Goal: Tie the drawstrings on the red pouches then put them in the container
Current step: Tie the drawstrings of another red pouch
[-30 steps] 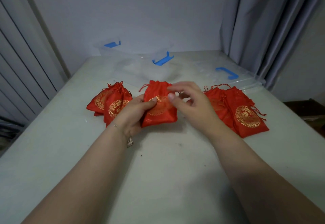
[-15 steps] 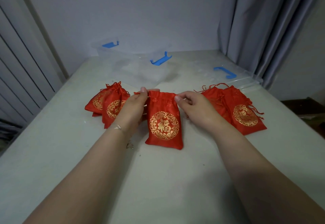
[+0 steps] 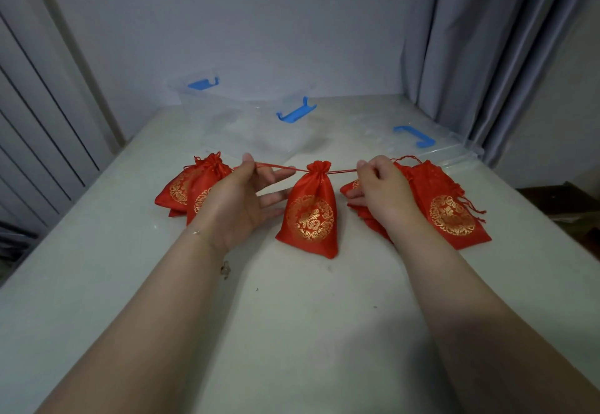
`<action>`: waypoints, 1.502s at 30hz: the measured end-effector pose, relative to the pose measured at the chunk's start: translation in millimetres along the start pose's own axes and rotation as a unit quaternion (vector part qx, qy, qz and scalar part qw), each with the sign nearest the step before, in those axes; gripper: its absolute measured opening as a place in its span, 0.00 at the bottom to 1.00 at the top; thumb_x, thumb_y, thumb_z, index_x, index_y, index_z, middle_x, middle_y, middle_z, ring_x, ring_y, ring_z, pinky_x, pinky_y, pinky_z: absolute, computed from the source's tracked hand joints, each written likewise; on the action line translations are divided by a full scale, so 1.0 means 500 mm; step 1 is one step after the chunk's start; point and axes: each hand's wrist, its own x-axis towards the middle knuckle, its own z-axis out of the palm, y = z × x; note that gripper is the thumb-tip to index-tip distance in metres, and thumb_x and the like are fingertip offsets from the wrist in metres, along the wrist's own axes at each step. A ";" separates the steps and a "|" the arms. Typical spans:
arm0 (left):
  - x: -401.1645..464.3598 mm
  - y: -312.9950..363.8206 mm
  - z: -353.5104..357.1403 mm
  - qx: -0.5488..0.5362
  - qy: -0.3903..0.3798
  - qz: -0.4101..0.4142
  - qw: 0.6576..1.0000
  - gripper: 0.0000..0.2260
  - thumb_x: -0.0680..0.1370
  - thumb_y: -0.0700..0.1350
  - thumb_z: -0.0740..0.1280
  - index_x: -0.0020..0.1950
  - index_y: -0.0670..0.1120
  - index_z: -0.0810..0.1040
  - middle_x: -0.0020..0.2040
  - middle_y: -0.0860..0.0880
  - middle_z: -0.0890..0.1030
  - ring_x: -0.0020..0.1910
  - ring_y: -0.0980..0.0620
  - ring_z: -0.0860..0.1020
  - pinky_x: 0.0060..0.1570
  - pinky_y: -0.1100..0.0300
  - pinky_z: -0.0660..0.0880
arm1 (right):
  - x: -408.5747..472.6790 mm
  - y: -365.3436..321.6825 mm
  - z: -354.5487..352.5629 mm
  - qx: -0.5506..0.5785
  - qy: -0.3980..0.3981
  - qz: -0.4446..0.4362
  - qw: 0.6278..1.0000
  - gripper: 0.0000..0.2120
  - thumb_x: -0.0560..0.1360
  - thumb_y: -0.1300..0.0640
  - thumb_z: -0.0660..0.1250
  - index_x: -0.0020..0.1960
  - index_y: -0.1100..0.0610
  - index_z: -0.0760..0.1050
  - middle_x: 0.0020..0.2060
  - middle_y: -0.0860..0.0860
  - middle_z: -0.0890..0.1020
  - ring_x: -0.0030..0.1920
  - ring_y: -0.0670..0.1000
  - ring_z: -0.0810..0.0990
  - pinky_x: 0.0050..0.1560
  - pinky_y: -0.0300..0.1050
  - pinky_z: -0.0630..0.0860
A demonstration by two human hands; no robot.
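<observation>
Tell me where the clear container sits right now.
The clear container stands at the table's far left, against the wall, behind the red pouches.

- One red pouch (image 3: 310,210) stands in the middle of the worktop (image 3: 292,332), its neck drawn shut.
- Two drawstrings run out sideways from its neck: the left drawstring (image 3: 279,167) and the right drawstring (image 3: 342,171).
- Two hands are in view, a left hand (image 3: 233,200) and a right hand (image 3: 383,191), each pinching one drawstring.
- The left heap of pouches (image 3: 191,187) shows at least two; the exact count cannot be told.
- The right heap of pouches (image 3: 448,209) shows at least two, overlapping.
- One clear container (image 3: 246,121) sits behind.
- One clear lid (image 3: 438,145) lies beside it.
- Three blue clips (image 3: 296,111) show in all.
</observation>
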 end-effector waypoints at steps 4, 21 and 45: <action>-0.002 -0.003 0.001 -0.068 -0.058 -0.040 0.995 0.23 0.81 0.59 0.50 0.53 0.48 0.81 0.64 0.45 0.77 0.60 0.40 0.77 0.58 0.39 0.73 | -0.007 -0.003 0.021 0.098 -0.078 0.099 0.987 0.11 0.82 0.51 0.53 0.43 0.54 0.65 0.40 0.51 0.76 0.32 0.50 0.76 0.34 0.46 0.75; 0.008 -0.027 0.007 0.082 0.040 0.176 0.980 0.19 0.82 0.42 0.55 0.31 0.44 0.71 0.45 0.43 0.84 0.53 0.44 0.81 0.54 0.54 0.75 | -0.030 0.024 0.033 -0.244 -0.196 0.079 0.946 0.11 0.76 0.55 0.59 0.37 0.58 0.66 0.26 0.61 0.77 0.23 0.57 0.76 0.25 0.42 0.71; 0.001 -0.039 0.034 0.496 0.037 0.209 0.842 0.10 0.75 0.45 0.70 0.35 0.56 0.78 0.31 0.61 0.79 0.32 0.65 0.75 0.34 0.70 0.69 | -0.056 -0.022 0.041 0.051 -0.169 -0.177 0.968 0.19 0.79 0.45 0.57 0.41 0.59 0.76 0.37 0.59 0.78 0.29 0.46 0.74 0.31 0.37 0.71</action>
